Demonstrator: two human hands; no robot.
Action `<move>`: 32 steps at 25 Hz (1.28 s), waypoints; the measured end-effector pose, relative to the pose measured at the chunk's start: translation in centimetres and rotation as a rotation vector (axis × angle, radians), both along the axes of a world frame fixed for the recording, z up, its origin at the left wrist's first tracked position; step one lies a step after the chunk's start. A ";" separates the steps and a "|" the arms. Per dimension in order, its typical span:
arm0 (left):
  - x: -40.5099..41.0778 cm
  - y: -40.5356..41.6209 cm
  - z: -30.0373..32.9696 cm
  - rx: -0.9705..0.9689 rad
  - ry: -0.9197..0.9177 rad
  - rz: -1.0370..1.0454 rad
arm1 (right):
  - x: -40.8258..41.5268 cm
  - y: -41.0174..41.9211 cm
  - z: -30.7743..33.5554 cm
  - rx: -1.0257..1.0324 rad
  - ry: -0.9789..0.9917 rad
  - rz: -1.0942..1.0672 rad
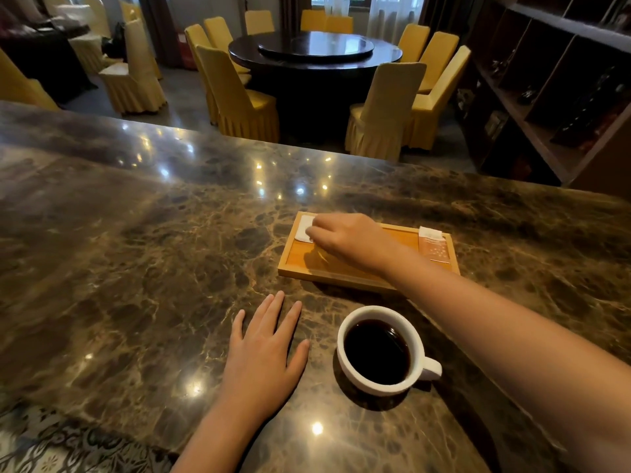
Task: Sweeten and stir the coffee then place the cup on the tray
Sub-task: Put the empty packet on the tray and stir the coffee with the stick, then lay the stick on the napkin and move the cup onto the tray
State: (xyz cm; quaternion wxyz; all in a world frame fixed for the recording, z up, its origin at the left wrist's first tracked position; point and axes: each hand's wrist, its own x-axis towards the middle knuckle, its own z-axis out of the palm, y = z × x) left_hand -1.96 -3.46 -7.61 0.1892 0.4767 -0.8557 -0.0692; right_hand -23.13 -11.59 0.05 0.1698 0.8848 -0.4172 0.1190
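Observation:
A white cup (418, 339) full of black coffee stands on the marble counter, its handle pointing right. Behind it lies a wooden tray (341, 268). My right hand (348, 238) reaches across the tray, and its fingertips pinch a small white sugar packet (305, 228) at the tray's far left corner. A brown and white packet (433, 245) lies at the tray's right end. My left hand (263, 349) rests flat on the counter, fingers spread, just left of the cup and holding nothing. I see no spoon or stirrer.
The dark marble counter (153, 250) stretches wide to the left and right. Beyond its far edge stand a round dark dining table (314, 49) and several yellow-covered chairs. Wooden shelving (553, 80) rises at the right.

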 end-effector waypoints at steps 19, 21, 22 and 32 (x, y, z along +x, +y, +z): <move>0.0 0.0 -0.2 -0.010 -0.005 -0.013 | -0.9 2.2 0.0 0.189 -0.032 -0.096; 0.0 -0.1 -0.2 -0.009 -0.001 -0.016 | -2.0 4.3 0.7 0.171 -0.166 -0.177; -0.1 -0.1 -0.2 -0.009 0.001 -0.019 | -2.5 5.7 0.9 0.182 -0.248 -0.227; -0.1 -0.1 -0.1 -0.007 -0.019 -0.040 | -2.3 22.6 -1.6 0.466 -1.040 -0.640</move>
